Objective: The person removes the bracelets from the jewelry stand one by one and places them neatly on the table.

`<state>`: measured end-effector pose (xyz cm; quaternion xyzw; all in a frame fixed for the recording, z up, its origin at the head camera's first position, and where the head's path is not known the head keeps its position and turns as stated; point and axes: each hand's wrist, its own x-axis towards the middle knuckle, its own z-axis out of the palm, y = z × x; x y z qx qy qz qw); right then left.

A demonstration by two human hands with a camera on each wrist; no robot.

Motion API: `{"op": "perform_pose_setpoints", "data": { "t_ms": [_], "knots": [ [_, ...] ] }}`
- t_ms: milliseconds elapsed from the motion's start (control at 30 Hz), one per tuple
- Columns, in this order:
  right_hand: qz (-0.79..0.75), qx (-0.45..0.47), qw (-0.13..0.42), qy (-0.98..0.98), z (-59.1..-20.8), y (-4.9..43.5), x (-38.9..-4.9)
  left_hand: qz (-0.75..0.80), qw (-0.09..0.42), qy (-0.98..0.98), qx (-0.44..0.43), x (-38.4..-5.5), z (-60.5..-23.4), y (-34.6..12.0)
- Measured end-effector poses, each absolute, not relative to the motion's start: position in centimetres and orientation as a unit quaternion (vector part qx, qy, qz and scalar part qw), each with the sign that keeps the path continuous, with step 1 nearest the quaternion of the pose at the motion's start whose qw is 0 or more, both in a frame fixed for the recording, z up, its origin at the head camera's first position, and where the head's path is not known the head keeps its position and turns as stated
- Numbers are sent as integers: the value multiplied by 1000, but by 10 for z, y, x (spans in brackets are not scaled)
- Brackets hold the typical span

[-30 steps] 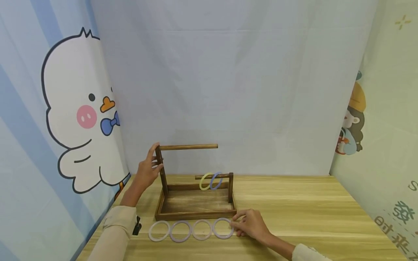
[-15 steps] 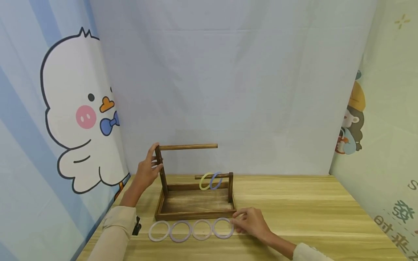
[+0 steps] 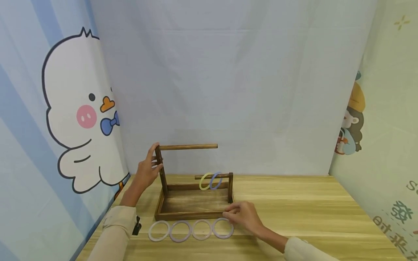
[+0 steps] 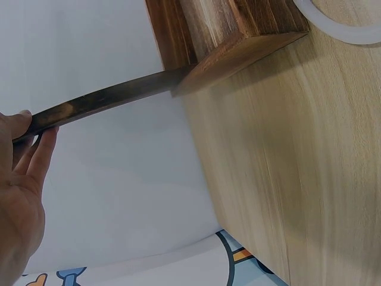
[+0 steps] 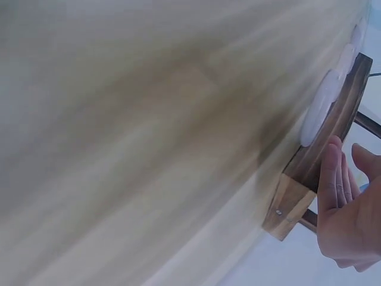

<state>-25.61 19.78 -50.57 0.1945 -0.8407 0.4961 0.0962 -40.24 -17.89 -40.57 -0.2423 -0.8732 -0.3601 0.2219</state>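
Note:
My left hand (image 3: 148,172) grips the top of the tall post (image 3: 160,166) of a dark wooden display stand, thumb on one side and fingers on the other in the left wrist view. My right hand (image 3: 245,216) hovers at the front right corner of the stand's tray (image 3: 192,215), fingers fairly straight and the thumb apart in the right wrist view. Just under its fingertips lies a pale lavender ring (image 3: 223,238); whether they touch the tray edge I cannot tell. A yellow ring (image 3: 201,183) and a blue ring (image 3: 212,185) hang on the short lower bar (image 3: 225,176).
In a row along the tray's front lie a white ring (image 3: 150,233), a purple ring (image 3: 180,241) and a pinkish ring (image 3: 202,239). A long upper bar (image 3: 189,147) juts right from the tall post. Behind the wooden table (image 3: 294,217) hangs a pale curtain (image 3: 228,90).
My right hand has moved left and slightly up, from beside the rightmost flat ring to the tray's front corner. The left hand, stand and rings stay where they were.

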Motion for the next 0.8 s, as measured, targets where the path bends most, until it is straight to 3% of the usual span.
{"op": "perform_pose_setpoints", "data": {
  "t_ms": [567, 800],
  "knots": [
    [494, 246, 193, -811, -479, 155, -283, -360, 238, -866, -251, -400, -405, -180],
    [504, 236, 187, -810, -469, 143, -294, -362, 234, -866, -252, -399, -404, -181]
  ]
}}
